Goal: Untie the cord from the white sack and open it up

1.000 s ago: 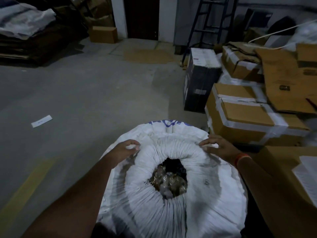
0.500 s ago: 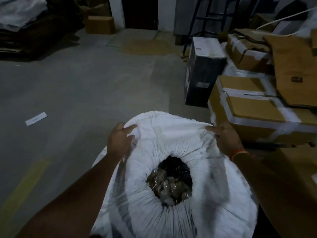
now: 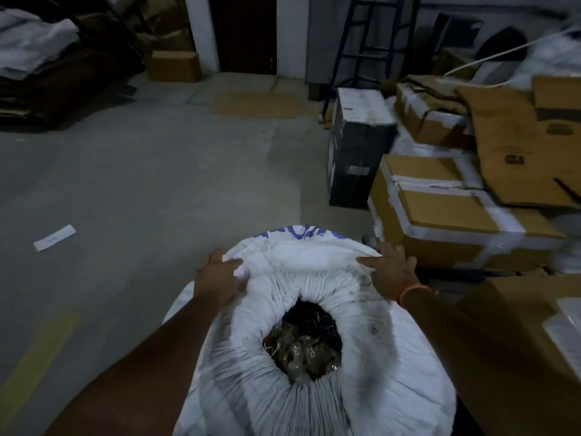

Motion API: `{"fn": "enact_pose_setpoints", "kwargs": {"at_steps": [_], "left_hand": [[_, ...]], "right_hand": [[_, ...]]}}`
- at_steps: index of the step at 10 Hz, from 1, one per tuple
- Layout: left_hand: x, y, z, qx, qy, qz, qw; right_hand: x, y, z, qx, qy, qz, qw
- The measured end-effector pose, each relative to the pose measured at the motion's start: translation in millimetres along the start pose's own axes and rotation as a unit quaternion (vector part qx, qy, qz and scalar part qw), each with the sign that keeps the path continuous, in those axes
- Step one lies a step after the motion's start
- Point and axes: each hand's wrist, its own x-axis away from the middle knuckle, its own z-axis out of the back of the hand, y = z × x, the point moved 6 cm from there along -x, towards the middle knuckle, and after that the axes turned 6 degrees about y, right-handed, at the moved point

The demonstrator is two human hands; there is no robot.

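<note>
— While you look down at it, where is the sack?

— Right in front of me on the concrete floor (image 3: 132, 190), the white sack (image 3: 393, 372) stands upright with its mouth (image 3: 303, 339) open. The rim is rolled outward into a thick pleated collar, and through the hole I see dark, crinkly, shiny contents (image 3: 301, 350); what they are I can't tell.

— And your hands?

— My left hand (image 3: 217, 280) is on the far left of the rolled rim, thumb over the top and fingers curled round the cloth, gripping it. My right hand (image 3: 391, 269) is on the far right of the rim, thumb pressed on the fabric, fingers reaching over the outer edge. An orange band (image 3: 413, 291) sits on that wrist.

— What's nearby?

— Taped cardboard boxes (image 3: 446, 215) just to my right, a black box (image 3: 355, 146) beyond them, a ladder (image 3: 367, 42) behind, and a paper slip (image 3: 55, 237) on the floor, well off to my left.
</note>
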Motion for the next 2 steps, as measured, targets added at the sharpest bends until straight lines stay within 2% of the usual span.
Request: {"fn": "enact_pose_setpoints", "kwargs": {"at_steps": [2], "left_hand": [[30,36,50,0.093,0.103,-0.090,0.986]], "right_hand": [[45,-19,45,-0.048,0.061,0.007,0.997]]}}
